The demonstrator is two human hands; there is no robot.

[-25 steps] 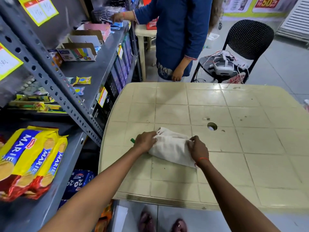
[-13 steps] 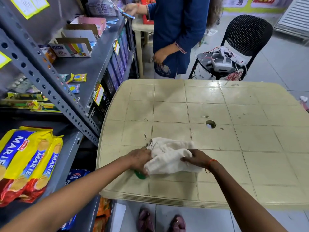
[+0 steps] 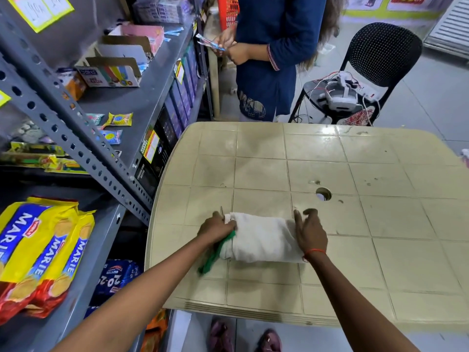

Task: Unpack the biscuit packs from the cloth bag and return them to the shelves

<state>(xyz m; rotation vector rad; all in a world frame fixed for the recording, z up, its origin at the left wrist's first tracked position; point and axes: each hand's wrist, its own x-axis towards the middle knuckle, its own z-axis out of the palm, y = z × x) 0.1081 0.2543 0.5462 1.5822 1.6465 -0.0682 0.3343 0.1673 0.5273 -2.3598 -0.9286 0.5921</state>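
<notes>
A white cloth bag [image 3: 261,238] with green handles lies folded flat near the front left of the beige plastic table [image 3: 380,224]. My left hand [image 3: 215,228] presses on the bag's left end, fingers closed over the cloth by the green handle. My right hand [image 3: 308,231] rests flat on the bag's right end with fingers spread. Yellow Marie biscuit packs [image 3: 38,252] lie stacked on the grey shelf [image 3: 83,283] at lower left. Blue 20-20 biscuit packs [image 3: 115,276] sit on the shelf below.
A grey metal rack [image 3: 142,97] with boxes and small packets runs along the left. A person in blue clothing [image 3: 269,59] stands beyond the table's far edge, holding small packets. A black chair [image 3: 380,54] with a white device and cables stands at the back right.
The bag has been folded into a flatter, tidier rectangle. My right hand has gone from gripping its edge to lying open on its right end; my left hand has shifted to the left end.
</notes>
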